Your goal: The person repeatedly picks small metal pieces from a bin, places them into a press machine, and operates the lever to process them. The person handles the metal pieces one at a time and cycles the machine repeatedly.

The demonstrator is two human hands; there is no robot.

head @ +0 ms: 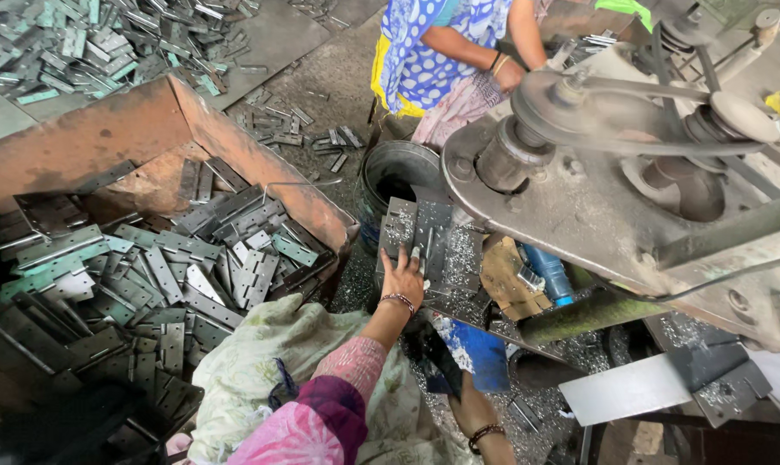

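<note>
Hinge plate (426,250): grey metal, lying flat on the shaving-strewn surface (459,284) under the belt-driven machine (614,172), just right of the rusty bin.
Left hand (403,277): grip spread, fingers flat on the plate, pressing rather than clasping.
Right hand (474,412): grip closed round a dark flat metal piece (433,353), held tilted below the plate.
Handling note: best kept flat and square under the fingertips, well clear of the spinning pulley (545,108) and belt; sharp swarf underneath, so light steady pressure judged safest.
Rusty bin (105,138): heaped with loose hinges (192,267), just left of the hands.
Steel bucket (398,176): beyond the plate, near the bin corner.
Blue container (480,353): beside the right hand.
Co-worker (441,52): blue dotted garment, arm at the machine's far side.
</note>
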